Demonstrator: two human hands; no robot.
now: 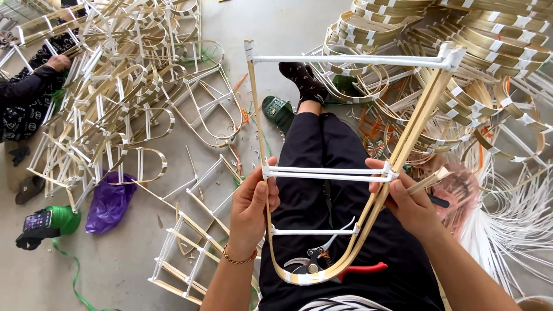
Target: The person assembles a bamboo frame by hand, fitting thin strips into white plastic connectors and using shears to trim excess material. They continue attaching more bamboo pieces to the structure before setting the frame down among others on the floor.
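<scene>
I hold a U-shaped bamboo frame [397,151] upright over my lap, its bend near my waist and its open end pointing away. White crossbars [325,172] span it at three heights. My left hand [252,208] grips the left strip at the middle crossbar's joint. My right hand [405,201] grips the right strip at the same crossbar and also holds a short bamboo stick [429,181]. Red-handled pruning shears [331,262] lie on my black trousers inside the bend.
Heaps of similar bamboo frames lie at the left [124,98] and at the top right [495,52]. White strips [510,230] fan out at the right. Another person's hand [57,61] works at the far left. A purple bag [109,201], green tape roll [63,219] and phone [37,220] sit on the floor.
</scene>
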